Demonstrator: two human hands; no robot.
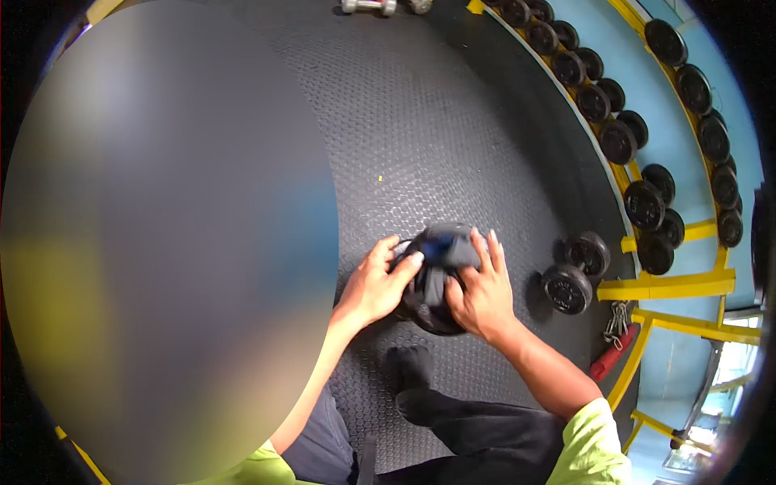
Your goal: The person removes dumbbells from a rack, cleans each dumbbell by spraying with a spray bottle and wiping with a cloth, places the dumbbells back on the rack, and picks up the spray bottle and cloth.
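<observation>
In front of my legs, both hands are on a black rounded object (436, 314) with dark grey, cloth-like parts and a blue patch on top. Motion blur hides its exact kind. My left hand (377, 283) grips its left side, thumb on top and fingers curled round the edge. Over its right side lies my right hand (482, 295), with the thumb bent against the grey part and two fingers stretched across the top. Just below the object, a foot in a dark sock or shoe (411, 368) rests on the floor.
A black dumbbell (568, 288) lies on the textured black floor mat (388, 105) to the right. Beyond it, a yellow rack (667, 286) carries rows of dumbbells. A red cylindrical item (613, 353) sits by the rack's leg. A large blurred oval covers the left of the view.
</observation>
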